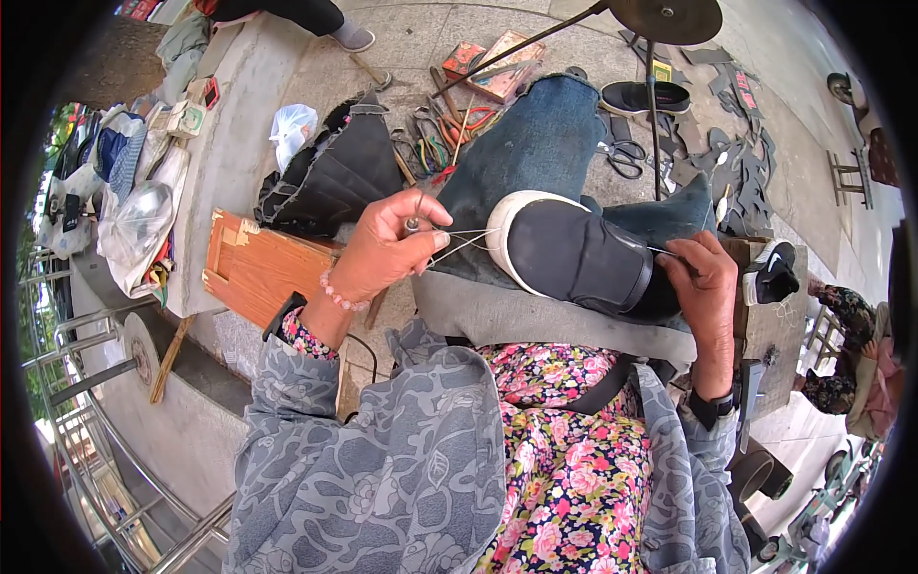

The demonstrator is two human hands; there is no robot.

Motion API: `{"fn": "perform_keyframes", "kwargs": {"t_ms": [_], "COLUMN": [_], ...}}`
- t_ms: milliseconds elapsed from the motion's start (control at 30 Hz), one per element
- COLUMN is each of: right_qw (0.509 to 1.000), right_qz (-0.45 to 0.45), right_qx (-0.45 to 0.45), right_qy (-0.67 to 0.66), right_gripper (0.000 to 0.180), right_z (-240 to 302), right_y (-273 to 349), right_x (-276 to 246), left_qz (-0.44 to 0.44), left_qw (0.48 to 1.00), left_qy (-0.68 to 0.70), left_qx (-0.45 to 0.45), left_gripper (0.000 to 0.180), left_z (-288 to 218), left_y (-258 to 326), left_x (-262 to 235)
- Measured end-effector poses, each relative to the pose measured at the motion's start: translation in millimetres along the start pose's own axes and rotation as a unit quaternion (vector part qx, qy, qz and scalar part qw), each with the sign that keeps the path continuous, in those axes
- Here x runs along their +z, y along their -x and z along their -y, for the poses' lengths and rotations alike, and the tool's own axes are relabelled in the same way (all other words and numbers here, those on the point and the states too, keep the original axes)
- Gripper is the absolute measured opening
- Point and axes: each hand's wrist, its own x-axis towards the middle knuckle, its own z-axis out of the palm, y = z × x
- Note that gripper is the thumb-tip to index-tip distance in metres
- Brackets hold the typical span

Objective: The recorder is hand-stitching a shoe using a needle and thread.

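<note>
A dark grey shoe [564, 244] with a white sole rim lies across my lap on a grey cloth [564, 320], its white toe toward my left hand. My left hand [397, 244] is closed on pale thread [467, 236], whose strands run to the toe edge. A small metal piece [413, 225] shows at its fingers; its kind is unclear. At the shoe's heel end, my right hand [703, 282] pinches a thin pale strand, which looks like thread and leads onto the shoe. The inside of the right fingers is partly hidden.
Scissors [626, 158], pliers [478, 120] and a red toolbox [469, 59] lie ahead on the paving. A metal stand with a round black disc [666, 14] rises there. Left are a wooden board [263, 268] and a black bag [335, 172]. Black shoes [773, 273] stand right.
</note>
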Motion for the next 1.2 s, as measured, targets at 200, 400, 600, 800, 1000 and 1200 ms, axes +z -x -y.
{"fn": "perform_keyframes", "kwargs": {"t_ms": [200,400,600,800,1000,1200], "right_qw": [0.997,0.986,0.832,0.563,0.679,0.665], "right_qz": [-0.070,-0.123,-0.152,-0.070,-0.029,-0.201], "right_qx": [0.032,0.059,0.122,0.094,0.149,0.240], "right_qy": [-0.009,-0.100,-0.520,-0.818,-0.718,-0.678], "right_gripper": [0.014,0.010,0.029,0.042,0.037,0.034], "right_z": [-9,-13,-6,2,-31,-219], "right_y": [17,31,27,13,42,150], "right_x": [-9,-1,29,48,24,-95], "left_qz": [0.044,0.034,0.010,-0.001,-0.164,-0.299], "left_qw": [0.963,0.980,0.984,0.909,0.948,0.951], "left_qy": [-0.191,-0.144,0.154,0.390,0.260,0.076], "left_qx": [0.185,0.134,0.087,0.149,0.083,0.019], "left_gripper": [0.015,0.012,0.017,0.020,0.016,0.019], "left_z": [15,35,24,6,14,40], "left_y": [-1,-13,9,36,22,-3], "left_x": [-10,14,-34,-92,-131,-136]}}
